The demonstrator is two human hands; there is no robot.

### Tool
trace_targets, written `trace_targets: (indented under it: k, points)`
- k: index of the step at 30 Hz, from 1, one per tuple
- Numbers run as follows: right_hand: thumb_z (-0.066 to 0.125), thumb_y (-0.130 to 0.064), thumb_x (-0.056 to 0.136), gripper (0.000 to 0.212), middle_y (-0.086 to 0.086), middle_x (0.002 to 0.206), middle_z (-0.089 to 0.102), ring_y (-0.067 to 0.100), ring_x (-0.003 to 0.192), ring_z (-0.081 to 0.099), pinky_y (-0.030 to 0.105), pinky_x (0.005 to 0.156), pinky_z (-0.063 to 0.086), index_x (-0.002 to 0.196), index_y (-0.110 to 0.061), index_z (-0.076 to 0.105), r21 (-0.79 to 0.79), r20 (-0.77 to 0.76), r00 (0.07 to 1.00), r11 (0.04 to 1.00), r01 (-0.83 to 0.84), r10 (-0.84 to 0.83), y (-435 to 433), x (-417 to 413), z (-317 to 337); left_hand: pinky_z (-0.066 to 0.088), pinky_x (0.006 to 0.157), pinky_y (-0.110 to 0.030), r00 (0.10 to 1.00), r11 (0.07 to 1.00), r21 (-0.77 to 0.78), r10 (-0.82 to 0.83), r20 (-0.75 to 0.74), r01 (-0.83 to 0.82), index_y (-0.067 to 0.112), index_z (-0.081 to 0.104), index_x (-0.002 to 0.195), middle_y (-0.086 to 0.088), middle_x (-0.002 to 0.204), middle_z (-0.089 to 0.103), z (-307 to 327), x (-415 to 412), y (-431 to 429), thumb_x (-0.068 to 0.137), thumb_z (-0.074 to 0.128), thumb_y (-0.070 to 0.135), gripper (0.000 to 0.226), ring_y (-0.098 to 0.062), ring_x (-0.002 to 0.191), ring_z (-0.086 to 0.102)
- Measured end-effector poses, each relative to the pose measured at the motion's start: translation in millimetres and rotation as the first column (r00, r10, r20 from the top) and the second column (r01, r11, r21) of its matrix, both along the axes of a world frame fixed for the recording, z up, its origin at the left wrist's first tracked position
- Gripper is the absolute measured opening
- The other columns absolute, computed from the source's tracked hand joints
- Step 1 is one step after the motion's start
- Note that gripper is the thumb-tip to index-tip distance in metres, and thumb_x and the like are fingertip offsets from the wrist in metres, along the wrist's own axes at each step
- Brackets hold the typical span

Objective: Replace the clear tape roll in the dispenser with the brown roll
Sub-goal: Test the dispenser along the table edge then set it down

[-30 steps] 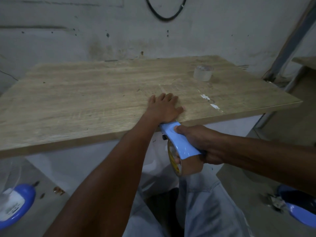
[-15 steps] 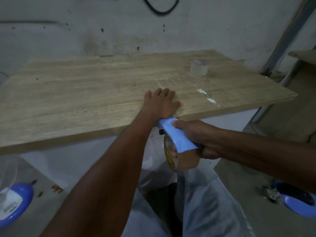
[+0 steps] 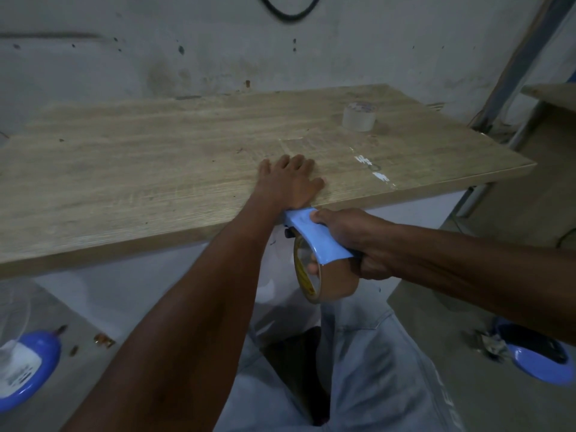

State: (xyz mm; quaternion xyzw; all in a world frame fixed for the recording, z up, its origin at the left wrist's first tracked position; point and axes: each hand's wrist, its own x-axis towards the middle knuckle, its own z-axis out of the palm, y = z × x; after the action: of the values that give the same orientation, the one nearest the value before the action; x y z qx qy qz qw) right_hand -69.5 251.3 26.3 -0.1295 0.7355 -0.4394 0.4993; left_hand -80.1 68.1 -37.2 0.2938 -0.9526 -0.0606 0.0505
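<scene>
Here the left hand [image 3: 288,179] lies flat, fingers spread and holding nothing, near the front edge of the wooden table [image 3: 156,169]. Just below that edge, the right hand [image 3: 355,241] has its grip clamped on the blue tape dispenser [image 3: 314,235], which carries the brown tape roll [image 3: 327,275]. The clear tape roll [image 3: 358,116] stands well apart on the table, toward 1 o'clock from the left hand.

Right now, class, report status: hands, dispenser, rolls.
Left hand flat on wooden table. Right hand gripping blue tape dispenser, brown roll loaded. Clear roll out, far right. Nothing blocking.
</scene>
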Motion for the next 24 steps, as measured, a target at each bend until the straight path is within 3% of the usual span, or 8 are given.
trace_targets:
  k: [8,10,12,14,17,21,24]
  points:
    - [0.05,-0.032,0.102,0.038,0.012,0.035,0.057,0.02,0.028,0.055,0.026,0.034,0.05,0.082,0.0,0.05,0.017,-0.02,0.998,0.998,-0.065,0.065,-5.7,-12.4,1.8,0.003,0.119,-0.06,1.0,1.0,0.007,0.0,-0.012,0.0,0.026,0.023,0.157,0.0,0.167,0.017,-1.4,-1.2,-2.0,0.098,0.025,0.063,0.069,-0.025,0.153,0.012]
    - [0.053,-0.03,0.1,0.031,0.012,0.057,0.068,0.014,0.042,0.062,0.026,0.045,0.056,0.101,0.0,0.058,-0.031,0.002,1.0,0.999,-0.031,0.031,-1.1,-18.4,-2.4,0.004,0.119,-0.06,1.0,1.0,-0.001,-0.002,-0.019,0.002,0.026,0.024,0.157,0.0,0.166,0.017,-1.8,-1.1,-1.8,0.098,0.024,0.063,0.069,-0.025,0.152,0.013]
    - [0.055,-0.023,0.099,0.036,0.001,0.093,0.07,0.001,0.068,0.063,0.014,0.064,0.054,0.132,-0.009,0.056,-0.12,0.133,0.988,0.988,0.093,-0.077,2.0,-22.3,-12.8,0.005,0.119,-0.061,1.0,0.999,-0.037,-0.017,-0.022,0.016,0.025,0.025,0.156,-0.001,0.166,0.02,-2.2,0.9,0.0,0.098,0.022,0.063,0.069,-0.026,0.152,0.015]
    - [0.044,-0.022,0.104,0.039,0.002,0.088,0.058,0.006,0.069,0.055,0.011,0.055,0.051,0.139,-0.003,0.048,-0.089,0.21,0.973,0.989,0.119,-0.098,2.2,-5.9,-36.6,0.005,0.119,-0.061,0.999,0.999,-0.04,-0.027,-0.028,0.026,0.025,0.026,0.155,-0.001,0.165,0.021,-1.6,1.6,-0.5,0.098,0.021,0.063,0.069,-0.026,0.152,0.016]
    - [0.041,-0.022,0.105,0.041,0.009,0.078,0.052,0.017,0.063,0.05,0.016,0.046,0.048,0.134,0.006,0.048,0.0,0.096,0.992,0.997,-0.076,0.076,1.3,22.2,-59.4,0.004,0.119,-0.06,0.999,0.999,-0.037,-0.025,-0.039,0.024,0.027,0.027,0.155,0.0,0.165,0.021,-2.6,2.3,-0.1,0.097,0.022,0.063,0.069,-0.025,0.152,0.015]
    - [0.052,-0.028,0.101,0.035,0.012,0.057,0.061,0.021,0.044,0.055,0.025,0.038,0.05,0.09,0.003,0.064,0.001,0.119,0.993,1.0,-0.015,0.014,1.9,2.4,-40.8,0.001,0.12,-0.059,0.998,1.0,-0.028,0.005,-0.058,-0.007,0.029,0.023,0.157,0.0,0.167,0.015,-5.7,1.7,-1.8,0.095,0.023,0.067,0.073,-0.025,0.154,0.01]
    - [0.052,-0.03,0.101,0.037,0.011,0.053,0.06,0.02,0.042,0.054,0.024,0.038,0.051,0.082,0.0,0.062,0.006,0.093,0.995,1.0,-0.022,0.021,2.4,-2.7,-26.9,-0.001,0.121,-0.058,0.996,0.999,-0.017,0.047,-0.076,-0.048,0.027,0.015,0.159,-0.001,0.169,0.008,-5.6,1.7,2.4,0.094,0.025,0.07,0.079,-0.025,0.155,0.005]
